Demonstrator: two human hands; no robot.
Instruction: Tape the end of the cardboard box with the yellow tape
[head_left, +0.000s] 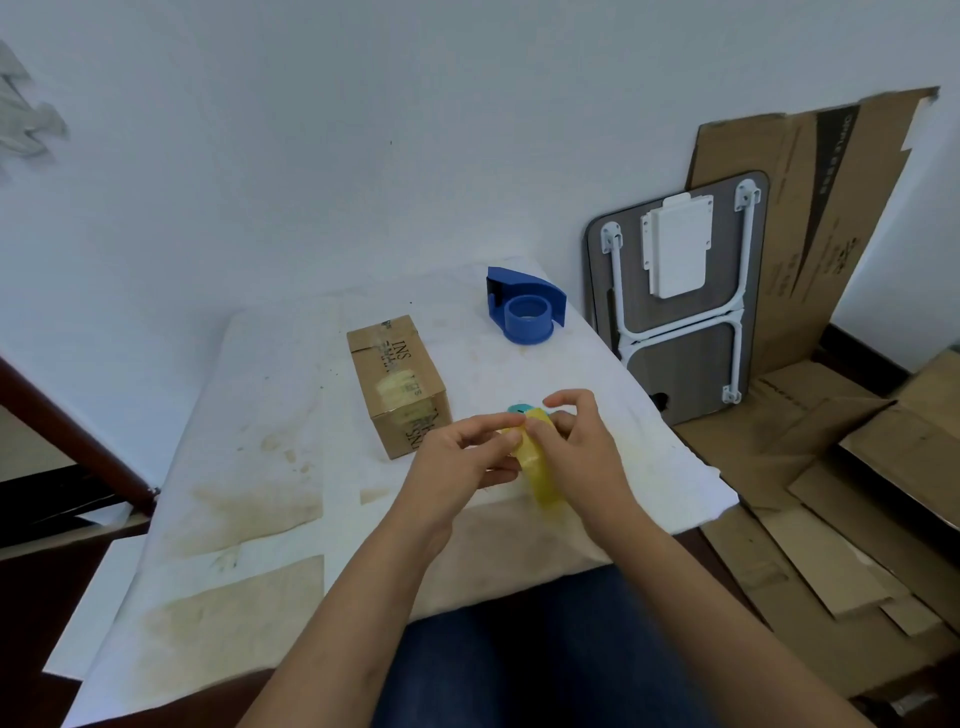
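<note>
While our left hand (457, 452) and right hand (576, 441) pinch the yellow tape (540, 467) near the table's (260, 467) right edge, we judge the tape end is being freed; next: carry it to the cardboard box (400, 384).

Your body, as seen from the head camera:

- Left hand (462, 457): bare. No glove, ring or band shows on it.
- Right hand (579, 447): bare. No glove, ring or band shows on it.
- Forearms: both bare from wrist to the lower edge of the view. No sleeve or cuff reaches into view, and no watch or strap shows at either wrist.
- Lap: your dark blue trousers (545, 649), plain fabric, with no seam, pocket or marking that can be made out.
</note>
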